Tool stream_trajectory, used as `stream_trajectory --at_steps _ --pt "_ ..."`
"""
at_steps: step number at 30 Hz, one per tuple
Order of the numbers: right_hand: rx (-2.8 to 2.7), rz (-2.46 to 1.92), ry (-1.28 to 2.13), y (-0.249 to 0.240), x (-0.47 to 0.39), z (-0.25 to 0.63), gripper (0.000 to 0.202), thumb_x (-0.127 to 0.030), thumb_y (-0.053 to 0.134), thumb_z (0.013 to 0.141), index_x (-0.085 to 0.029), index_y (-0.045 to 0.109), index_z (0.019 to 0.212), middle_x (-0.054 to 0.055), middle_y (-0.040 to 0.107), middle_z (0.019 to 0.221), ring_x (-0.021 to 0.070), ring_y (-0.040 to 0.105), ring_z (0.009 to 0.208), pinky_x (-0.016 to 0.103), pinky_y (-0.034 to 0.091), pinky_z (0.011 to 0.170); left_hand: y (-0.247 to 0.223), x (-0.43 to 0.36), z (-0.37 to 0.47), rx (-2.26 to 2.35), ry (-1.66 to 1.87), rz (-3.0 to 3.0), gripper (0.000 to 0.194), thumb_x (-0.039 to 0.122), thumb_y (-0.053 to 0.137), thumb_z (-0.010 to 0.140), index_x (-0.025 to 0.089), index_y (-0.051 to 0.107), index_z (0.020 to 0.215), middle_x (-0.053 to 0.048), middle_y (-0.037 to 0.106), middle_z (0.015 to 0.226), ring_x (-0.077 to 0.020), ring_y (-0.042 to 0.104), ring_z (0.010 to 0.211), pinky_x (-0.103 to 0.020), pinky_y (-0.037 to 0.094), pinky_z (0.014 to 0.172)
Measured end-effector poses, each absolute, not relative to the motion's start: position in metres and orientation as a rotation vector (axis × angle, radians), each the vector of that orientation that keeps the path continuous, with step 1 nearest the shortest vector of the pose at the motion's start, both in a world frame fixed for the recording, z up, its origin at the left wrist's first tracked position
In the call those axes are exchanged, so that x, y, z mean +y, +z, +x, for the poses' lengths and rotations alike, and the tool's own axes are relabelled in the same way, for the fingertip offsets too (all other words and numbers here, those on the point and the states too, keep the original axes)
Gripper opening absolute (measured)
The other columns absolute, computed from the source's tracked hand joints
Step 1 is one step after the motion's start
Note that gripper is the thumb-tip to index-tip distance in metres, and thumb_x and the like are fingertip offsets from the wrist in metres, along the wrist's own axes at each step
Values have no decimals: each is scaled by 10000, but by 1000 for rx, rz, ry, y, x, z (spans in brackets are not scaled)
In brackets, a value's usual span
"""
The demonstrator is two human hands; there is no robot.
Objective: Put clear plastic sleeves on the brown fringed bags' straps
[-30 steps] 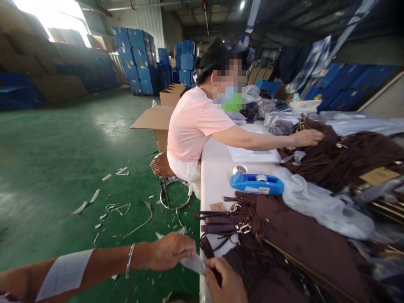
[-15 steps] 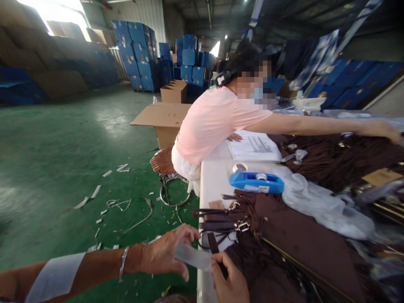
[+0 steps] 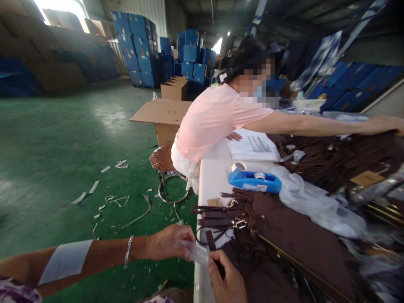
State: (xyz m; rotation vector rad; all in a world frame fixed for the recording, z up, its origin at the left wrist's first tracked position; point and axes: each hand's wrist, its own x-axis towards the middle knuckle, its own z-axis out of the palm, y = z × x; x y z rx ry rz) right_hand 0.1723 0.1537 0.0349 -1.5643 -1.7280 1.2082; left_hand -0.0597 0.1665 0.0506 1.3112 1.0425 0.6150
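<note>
A translucent plastic strip (image 3: 197, 252) stretches between my two hands over the table's left edge. My left hand (image 3: 168, 244) has its fingers closed on the strip's left end. The other end is pinched between the thumb and forefinger of my right hand (image 3: 227, 275). A dark strap (image 3: 210, 240) lies right behind my right fingers; whether they touch it I cannot tell. Dark brown bags (image 3: 293, 227) with metal clips and gold zips are heaped to the right of my hands. A white patch (image 3: 67, 257) covers part of my left forearm.
A blue tape dispenser (image 3: 254, 182) and a tape roll (image 3: 239, 166) stand beyond the bags, beside crumpled clear plastic (image 3: 315, 206). A co-worker (image 3: 208, 122) leans over the white table (image 3: 206, 185), one arm stretched right. Scraps litter the green floor (image 3: 104, 126). An open carton (image 3: 166, 130) stands behind.
My left fingers have closed on the strip's left end, where they were spread before. The co-worker's outstretched hand has moved slightly further right.
</note>
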Motion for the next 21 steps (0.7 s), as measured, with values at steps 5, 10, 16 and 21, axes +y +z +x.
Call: stream_trajectory --at_steps 5,10,16,21 --pt "-1728 -1586 1218 34 152 174 352 -546 475 824 -239 646 807 15 681 735 224 607 709 275 432 713 34 166 -63 948 589 1265 406 476 788 723 192 692 996 -18 688 846 -167 598 732 -231 441 620" --pt "-1756 -1579 1219 36 153 176 313 -517 495 825 -241 642 804 8 688 766 221 618 735 271 443 735 24 167 -62 884 637 1093 431 578 708 771 184 729 944 -31 669 759 -148 566 641 -229 408 571" --pt "-1784 -1489 1238 42 151 178 272 -465 530 829 -252 696 865 16 720 865 221 659 816 250 481 754 15 169 -64 922 638 1101 373 530 744 758 183 750 895 -34 665 763 -139 535 639 -228 397 583" --pt "-1534 -1553 1126 47 143 181 526 -580 492 853 -253 608 1249 32 720 909 221 668 764 258 498 668 12 170 -67 937 628 1127 377 530 726 778 178 756 910 -39 669 781 -140 544 659 -223 393 600"
